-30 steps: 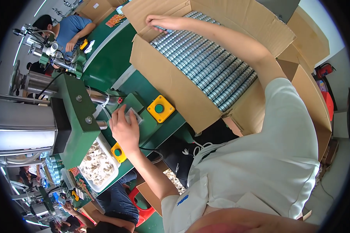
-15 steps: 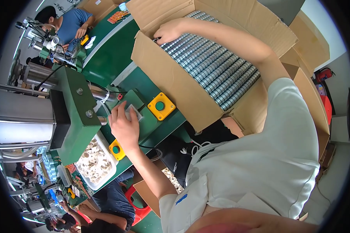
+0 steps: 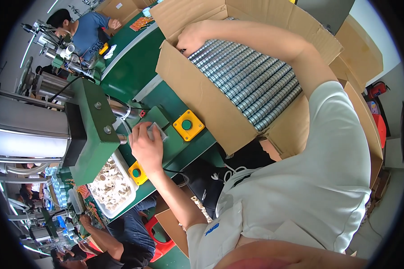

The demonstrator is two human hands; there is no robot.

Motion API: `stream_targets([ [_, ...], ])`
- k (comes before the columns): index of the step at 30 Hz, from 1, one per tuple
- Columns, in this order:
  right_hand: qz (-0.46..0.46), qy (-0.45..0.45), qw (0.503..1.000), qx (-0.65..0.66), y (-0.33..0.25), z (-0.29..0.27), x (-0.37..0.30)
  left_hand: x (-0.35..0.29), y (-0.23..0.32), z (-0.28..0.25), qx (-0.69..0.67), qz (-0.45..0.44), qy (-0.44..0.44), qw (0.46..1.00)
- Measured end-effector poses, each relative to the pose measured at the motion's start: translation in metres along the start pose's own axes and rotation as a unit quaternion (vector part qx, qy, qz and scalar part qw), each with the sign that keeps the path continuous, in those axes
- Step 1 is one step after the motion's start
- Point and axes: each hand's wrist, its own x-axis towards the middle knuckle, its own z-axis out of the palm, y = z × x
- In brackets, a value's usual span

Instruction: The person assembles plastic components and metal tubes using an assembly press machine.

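Observation:
At the far left corner of an open cardboard box (image 3: 211,105), my right hand (image 3: 194,39) has its fingers curled down. A sliver of grey metal shows at the fingertips, apparently a metal ring, mostly hidden. Rows of silvery metal rings (image 3: 251,78) lie packed in the box under my right forearm. My left hand (image 3: 147,145) is bent over the green press fixture, thumb and fingers apart. Beside the thumb sits a small clear plate (image 3: 157,133); the other fingertips are hidden. I see nothing held in the left hand.
Left of my left hand stands a green press (image 3: 92,130). Yellow boxes with green buttons, one right (image 3: 187,125) and one below (image 3: 137,172), flank that hand. A white tray (image 3: 131,193) holds pale pieces. Co-workers sit at upper left (image 3: 90,33) and lower left (image 3: 107,246).
My left fingers have drawn in slightly at the fixture. The right hand has sunk a little at the box corner. The upper-left co-worker's hand has risen; the lower-left one's arm has shifted.

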Motion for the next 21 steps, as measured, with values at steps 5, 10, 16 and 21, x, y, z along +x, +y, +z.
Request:
stream_targets([
  [5, -0.088, 0.134, 0.982, 0.1, 0.02, 0.019, -0.002, 0.001, 0.003, -0.003, -0.016, -0.015, -0.005, 1.0],
  [10, -0.006, 0.048, 0.874, 0.483, 0.0, -0.021, -0.067, -0.001, 0.017, -0.002, -0.075, 0.038, 0.124, 0.989],
  [16, -0.184, 0.006, 0.73, 0.658, -0.084, -0.054, -0.109, -0.072, 0.064, -0.011, -0.105, 0.065, 0.195, 0.973],
  [21, -0.23, -0.154, 0.693, 0.665, -0.163, -0.054, -0.122, -0.073, 0.112, -0.052, -0.356, -0.016, 0.231, 0.905],
])
